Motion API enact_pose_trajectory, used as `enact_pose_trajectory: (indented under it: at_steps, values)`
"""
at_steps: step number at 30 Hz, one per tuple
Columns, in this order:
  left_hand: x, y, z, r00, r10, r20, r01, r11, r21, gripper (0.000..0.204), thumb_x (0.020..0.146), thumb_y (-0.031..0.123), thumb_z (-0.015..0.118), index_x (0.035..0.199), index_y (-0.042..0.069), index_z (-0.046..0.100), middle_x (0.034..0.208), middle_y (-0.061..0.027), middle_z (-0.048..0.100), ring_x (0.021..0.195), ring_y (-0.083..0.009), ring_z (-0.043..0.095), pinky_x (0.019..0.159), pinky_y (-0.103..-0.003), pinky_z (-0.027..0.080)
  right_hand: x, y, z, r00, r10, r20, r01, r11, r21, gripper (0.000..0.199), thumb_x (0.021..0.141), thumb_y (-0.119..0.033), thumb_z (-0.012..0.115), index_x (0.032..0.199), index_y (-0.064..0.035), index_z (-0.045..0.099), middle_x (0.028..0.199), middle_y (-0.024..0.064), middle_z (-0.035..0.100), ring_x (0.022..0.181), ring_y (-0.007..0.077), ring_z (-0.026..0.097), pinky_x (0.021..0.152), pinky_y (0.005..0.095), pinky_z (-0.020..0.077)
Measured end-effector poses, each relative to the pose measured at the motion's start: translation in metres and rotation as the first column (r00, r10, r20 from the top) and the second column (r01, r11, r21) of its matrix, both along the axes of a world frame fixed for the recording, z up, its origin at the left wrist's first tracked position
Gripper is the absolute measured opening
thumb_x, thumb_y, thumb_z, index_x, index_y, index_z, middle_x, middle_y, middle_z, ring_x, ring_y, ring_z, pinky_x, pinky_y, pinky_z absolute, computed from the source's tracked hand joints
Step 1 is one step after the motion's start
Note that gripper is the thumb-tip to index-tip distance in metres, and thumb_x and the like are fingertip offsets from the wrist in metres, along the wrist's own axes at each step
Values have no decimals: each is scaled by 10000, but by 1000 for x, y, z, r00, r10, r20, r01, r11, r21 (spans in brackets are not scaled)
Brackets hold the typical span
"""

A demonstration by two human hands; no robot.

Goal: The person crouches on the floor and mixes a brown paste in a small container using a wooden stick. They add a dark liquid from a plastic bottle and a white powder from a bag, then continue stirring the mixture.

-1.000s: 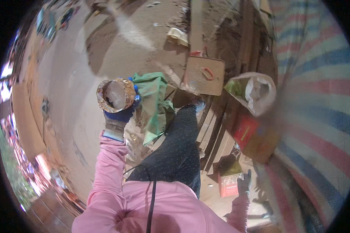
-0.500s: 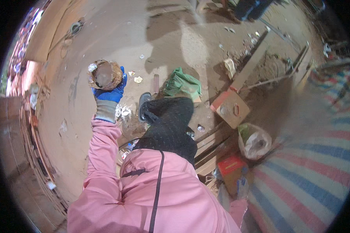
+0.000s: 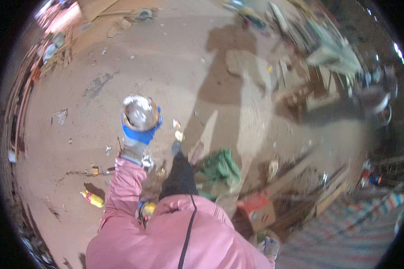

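Left hand (image 3: 138,134) in blue glove, grip closed around round bowl (image 3: 140,113), maybe metal, held up over dirt floor (image 3: 76,134). Right hand hidden. Green cloth (image 3: 220,168) near leg.

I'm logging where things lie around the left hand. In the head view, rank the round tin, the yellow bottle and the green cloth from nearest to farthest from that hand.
1. Round tin: held up in the gloved left hand.
2. Yellow bottle: on the ground, lower left of it.
3. Green cloth: on the ground to its right, beyond the dark trouser leg. These two run close.
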State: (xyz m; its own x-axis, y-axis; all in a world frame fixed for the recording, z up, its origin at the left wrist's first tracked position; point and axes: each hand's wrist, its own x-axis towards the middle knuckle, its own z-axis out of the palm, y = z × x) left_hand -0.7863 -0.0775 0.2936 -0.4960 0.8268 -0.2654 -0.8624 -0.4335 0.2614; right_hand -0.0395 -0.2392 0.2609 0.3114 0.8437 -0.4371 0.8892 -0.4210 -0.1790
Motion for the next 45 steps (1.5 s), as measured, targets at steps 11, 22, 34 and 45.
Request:
enact_pose_trajectory:
  at_steps: [11, 22, 34, 45]
  values:
    - [-171, -13, -19, 952, 289, -104, -254, 931, 262, 560, 932, 355, 725, 1393, 115, 518, 1384, -112, 613, 1256, -311, 609, 1061, -522, 501, -385, 408, 45, 796, 478, -371, -497, 866, 52, 657, 861, -208, 756, 1449, -32, 520, 1262, 174, 652, 1119, 288, 647, 962, 386, 509]
    - [-246, -158, -68, 657, 742, 134, -741, 603, 295, 691, 942, 602, 585, 1408, 94, 544, 1389, -140, 607, 1243, -387, 591, 1023, -596, 499, -777, 558, 7, 51, 997, -65, -991, 58, 121, 376, 901, -219, 708, 1238, -59, 658, 946, 121, 703, 865, 247, 661, 817, 395, 535]
    - [-171, -98, -262, -350, 843, 409, -810, -492, 320, 608, 1020, 414, 539, 1546, 146, 391, 1578, -82, 447, 1439, -304, 436, 1214, -514, 323, -1270, 487, -214, -843, 523, -126, -529, -848, 24, 389, 974, -350, 607, 1240, -69, 647, 1249, 184, 656, 1181, 389, 608, 1020, 486, 474]
    - [-84, -42, -488, -659, 748, 77, -733, -662, 157, 615, 1027, 551, 440, 1559, 244, 405, 1573, -42, 464, 1368, -364, 504, 1084, -607, 462, -1241, 231, -509, -963, -144, -226, 146, -989, 7, 428, 964, -343, 591, 1318, -105, 617, 1351, 151, 621, 1232, 344, 602, 1051, 443, 478]
